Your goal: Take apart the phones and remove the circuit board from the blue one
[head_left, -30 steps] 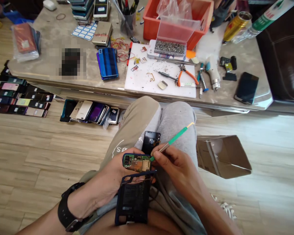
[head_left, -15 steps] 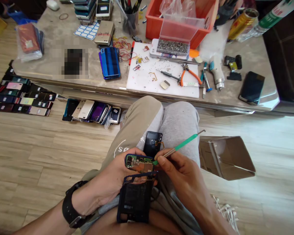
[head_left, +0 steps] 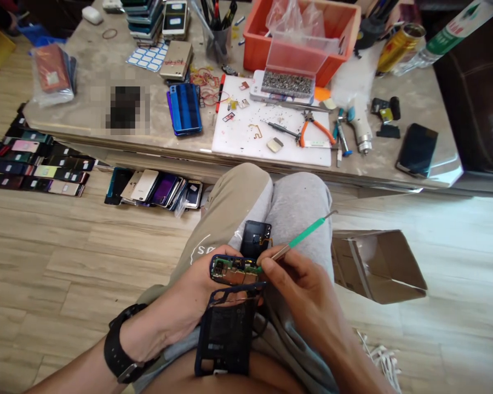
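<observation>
My left hand (head_left: 193,290) is closed around an opened phone (head_left: 225,339), its fingers partly hidden behind it. The phone's green circuit board (head_left: 235,273) shows at its top end, and a black battery part lies below, toward my belly. Between the thumb and fingers of my right hand (head_left: 298,282) is a thin pry tool (head_left: 306,233) with a green handle and a hooked far end. Its near tip meets the right side of the board. A detached dark back cover (head_left: 254,238) rests on my lap just beyond, with a thin orange flex cable on it.
On the table ahead, a white mat (head_left: 238,137) carries orange-handled pliers (head_left: 317,130), a screwdriver and a screw box (head_left: 287,83). Behind stands an orange bin (head_left: 257,44). Several phones (head_left: 160,189) are stacked on the left floor; a cardboard box (head_left: 378,265) stands at right.
The pry tool has shifted slightly left with my right hand, and its tip sits a little higher on the board. The board is tilted a bit differently in my left hand.
</observation>
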`<act>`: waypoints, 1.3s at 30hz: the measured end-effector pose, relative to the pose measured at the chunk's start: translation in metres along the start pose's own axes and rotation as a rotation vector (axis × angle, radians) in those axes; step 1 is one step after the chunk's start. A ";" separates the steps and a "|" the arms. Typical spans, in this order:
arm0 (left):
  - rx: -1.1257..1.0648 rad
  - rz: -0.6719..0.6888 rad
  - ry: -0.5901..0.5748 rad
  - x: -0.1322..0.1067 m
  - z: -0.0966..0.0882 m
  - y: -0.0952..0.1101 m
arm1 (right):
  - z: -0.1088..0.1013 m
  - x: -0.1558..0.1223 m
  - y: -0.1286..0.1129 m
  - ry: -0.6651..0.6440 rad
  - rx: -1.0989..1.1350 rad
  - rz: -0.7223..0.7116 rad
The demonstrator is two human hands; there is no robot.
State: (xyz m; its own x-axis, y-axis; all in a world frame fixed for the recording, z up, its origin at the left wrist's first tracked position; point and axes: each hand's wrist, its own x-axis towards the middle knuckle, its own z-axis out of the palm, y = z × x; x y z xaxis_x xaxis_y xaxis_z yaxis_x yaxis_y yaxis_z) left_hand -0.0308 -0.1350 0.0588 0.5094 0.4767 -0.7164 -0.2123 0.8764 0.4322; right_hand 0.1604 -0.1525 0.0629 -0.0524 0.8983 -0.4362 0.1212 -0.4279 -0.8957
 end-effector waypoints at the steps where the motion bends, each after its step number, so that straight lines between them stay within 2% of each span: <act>1: -0.009 -0.002 0.003 -0.001 0.000 0.001 | -0.001 0.001 0.001 0.011 0.004 -0.007; 9: -0.054 -0.007 0.024 -0.005 0.001 0.002 | -0.007 0.005 0.005 0.032 0.047 -0.078; 17: -0.104 0.029 0.044 -0.007 0.007 0.002 | -0.016 0.008 -0.001 -0.077 0.020 -0.182; 20: -0.102 0.045 0.028 -0.007 0.009 0.002 | -0.017 0.009 -0.005 -0.102 0.009 -0.146; 23: -0.088 0.059 0.029 -0.006 0.011 0.001 | -0.018 0.008 -0.008 -0.150 -0.013 -0.030; 28: -0.044 0.064 0.069 -0.005 0.012 -0.001 | -0.026 0.010 -0.006 -0.283 0.017 0.071; 33: 0.001 0.075 0.069 -0.005 0.011 -0.003 | -0.037 0.020 -0.005 -0.405 0.047 -0.038; 35: 0.006 0.067 0.061 -0.005 0.012 -0.003 | -0.038 0.023 -0.005 -0.439 0.092 -0.037; 39: 0.007 0.049 0.073 -0.004 0.014 -0.002 | -0.037 0.025 -0.002 -0.406 0.024 -0.125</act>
State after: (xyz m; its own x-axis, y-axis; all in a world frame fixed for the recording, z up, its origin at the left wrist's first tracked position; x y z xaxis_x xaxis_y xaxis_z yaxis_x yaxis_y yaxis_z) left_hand -0.0213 -0.1397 0.0685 0.4360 0.5233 -0.7322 -0.2293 0.8513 0.4719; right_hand 0.1952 -0.1259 0.0572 -0.4520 0.8331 -0.3187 0.0667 -0.3247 -0.9435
